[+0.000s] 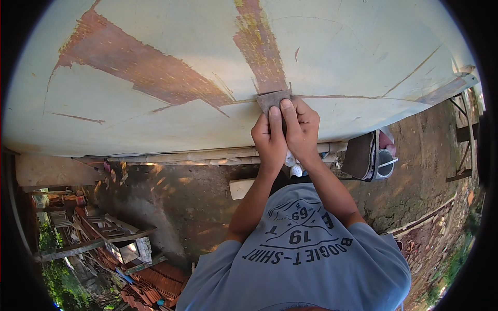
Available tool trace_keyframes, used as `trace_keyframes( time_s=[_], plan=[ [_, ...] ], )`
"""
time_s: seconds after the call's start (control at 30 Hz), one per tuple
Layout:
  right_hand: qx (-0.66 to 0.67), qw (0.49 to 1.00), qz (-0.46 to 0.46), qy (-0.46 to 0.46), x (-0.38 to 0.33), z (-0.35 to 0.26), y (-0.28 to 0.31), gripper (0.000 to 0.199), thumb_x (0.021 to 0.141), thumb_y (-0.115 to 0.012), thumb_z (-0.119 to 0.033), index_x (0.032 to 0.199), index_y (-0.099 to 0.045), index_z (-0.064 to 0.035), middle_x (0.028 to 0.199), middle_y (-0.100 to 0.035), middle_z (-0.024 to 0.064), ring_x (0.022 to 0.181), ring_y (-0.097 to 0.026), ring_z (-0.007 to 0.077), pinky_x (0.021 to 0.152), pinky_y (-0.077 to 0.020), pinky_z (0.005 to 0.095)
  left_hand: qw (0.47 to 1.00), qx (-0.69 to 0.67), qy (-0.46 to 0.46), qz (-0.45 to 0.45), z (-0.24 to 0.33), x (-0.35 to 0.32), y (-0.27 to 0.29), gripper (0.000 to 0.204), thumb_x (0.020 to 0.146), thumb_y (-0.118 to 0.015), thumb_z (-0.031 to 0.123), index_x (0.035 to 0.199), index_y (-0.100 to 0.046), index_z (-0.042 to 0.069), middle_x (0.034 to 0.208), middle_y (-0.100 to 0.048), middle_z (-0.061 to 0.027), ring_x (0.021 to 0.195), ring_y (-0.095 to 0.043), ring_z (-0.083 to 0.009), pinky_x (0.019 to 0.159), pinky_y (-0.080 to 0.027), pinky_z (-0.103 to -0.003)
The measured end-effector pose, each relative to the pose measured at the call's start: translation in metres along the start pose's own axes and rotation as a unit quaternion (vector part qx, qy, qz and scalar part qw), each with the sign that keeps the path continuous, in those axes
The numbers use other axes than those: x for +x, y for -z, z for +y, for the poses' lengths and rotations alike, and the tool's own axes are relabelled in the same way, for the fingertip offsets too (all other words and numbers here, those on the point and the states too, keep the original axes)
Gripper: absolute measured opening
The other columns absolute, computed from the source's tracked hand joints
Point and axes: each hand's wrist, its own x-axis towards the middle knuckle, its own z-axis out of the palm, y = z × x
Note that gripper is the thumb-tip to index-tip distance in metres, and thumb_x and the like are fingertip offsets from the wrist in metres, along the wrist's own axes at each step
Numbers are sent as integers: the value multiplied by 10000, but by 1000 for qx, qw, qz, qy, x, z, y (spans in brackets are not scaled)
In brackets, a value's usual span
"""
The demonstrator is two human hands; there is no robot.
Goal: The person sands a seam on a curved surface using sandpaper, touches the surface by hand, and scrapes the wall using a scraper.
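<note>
Sheet of thin grey-brown material [272, 97], wider at its far edge, lies against a pale panel [171, 31] at the near end of a bare strip [259, 52]. We grip it with both thumbs on top, our left hand [268, 136] and right hand [303, 126] side by side and pinched narrow; we cannot tell what the sheet is made of. The smooth panel curves away toward its right end; the strip, ragged-edged and reddish-brown, is flecked with yellow. A broader brown patch [137, 65] slants across the left. On our near side, round, pale poles [207, 158] run along below the panel, over an earthen ground [199, 207] dappled with light. To our right sits a grey bucket [384, 171]; near left, ridged reddish tiles [158, 282] lie by a weathered timber frame [106, 233].
</note>
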Motion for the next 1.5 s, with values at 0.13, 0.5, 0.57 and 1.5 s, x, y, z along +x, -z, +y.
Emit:
trace_keyframes(
  time_s=[0.13,0.5,0.57,1.5],
  plan=[
    [-8,1000,11,18,-1,3,-1,324,1013,-585,-153,725,-542,-12,582,-471,-30,597,-373,25,487,-325,254,1000,-10,-4,9,-9,-1,-5,376,1074,-481,212,770,-527,-3,670,-502,33,680,-408,-45,571,-369,-265],
    [-12,1000,12,21,9,-10,-5,326,1010,-587,-141,716,-532,-11,569,-455,-30,577,-361,24,476,-309,248,1000,-10,-5,0,-1,7,0,379,1076,-478,215,766,-523,1,674,-500,37,681,-410,-44,576,-374,-260],
    [5,1000,10,12,4,-12,-5,326,1009,-588,-137,714,-529,-11,568,-453,-30,578,-359,24,475,-307,248,1000,1,3,-20,-1,3,6,370,1076,-476,214,791,-553,-9,691,-534,28,690,-437,-44,591,-393,-258],
    [0,999,28,20,9,-17,-9,344,1011,-590,-151,704,-533,-6,601,-489,-32,615,-380,25,501,-326,241,999,-4,-30,24,11,6,-6,418,1074,-489,232,724,-496,3,651,-489,41,675,-397,-33,557,-358,-270]
  ],
)
